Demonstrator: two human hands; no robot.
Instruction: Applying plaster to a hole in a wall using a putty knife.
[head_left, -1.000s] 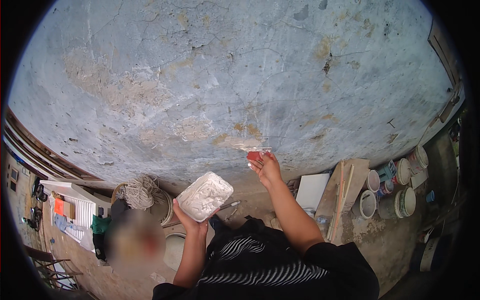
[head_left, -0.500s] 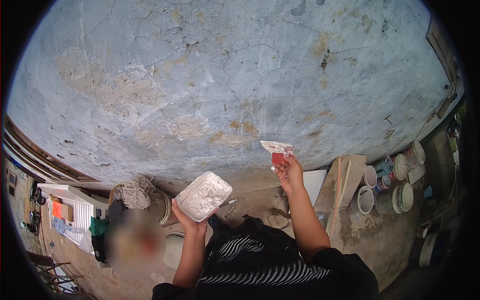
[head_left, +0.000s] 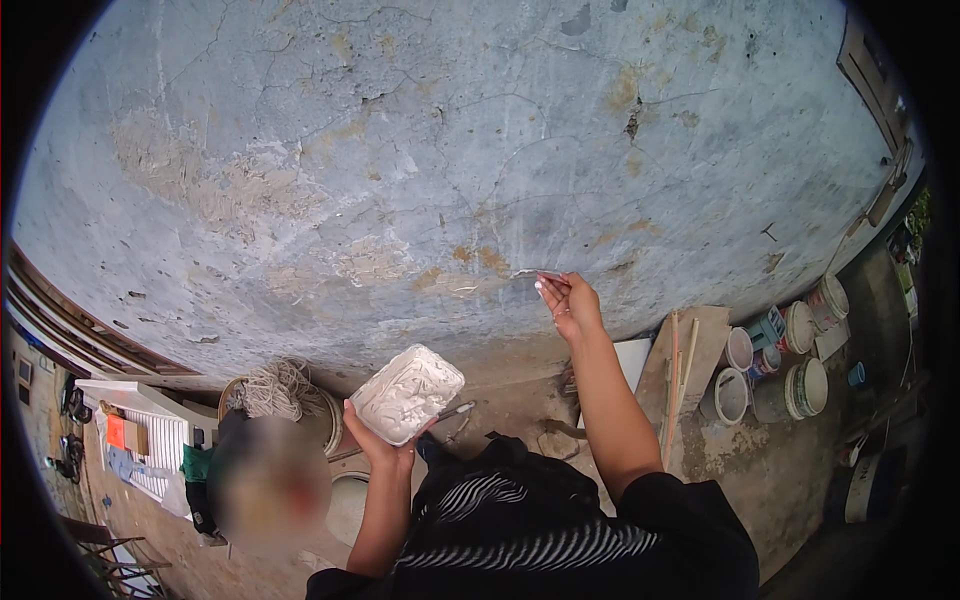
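Observation:
My left hand (head_left: 380, 440) grips a white tub (head_left: 408, 395) from below and the side, its fingers round the base. Thick white paste smears the inside of the tub. In my right hand (head_left: 573, 305) is a putty knife (head_left: 540, 273), turned edge-on so that only a thin line of its blade shows. The blade is at the blue-grey wall (head_left: 420, 180), beside some brownish stains; whether it touches, I cannot tell. White paste marks the fingertips of my right hand. The wall is cracked, with rough patches where the paint is gone.
Several buckets (head_left: 805, 388) stand at the right, by a leaning board (head_left: 690, 350) and thin wooden sticks (head_left: 674, 385). A bundle of pale rope (head_left: 283, 388) lies in a container at left, near a blurred area. A white slatted piece (head_left: 150, 440) stands farther left.
My right hand has risen slightly toward the wall and turned the putty knife from showing its flat face to edge-on. The tub in my left hand has stayed in place.

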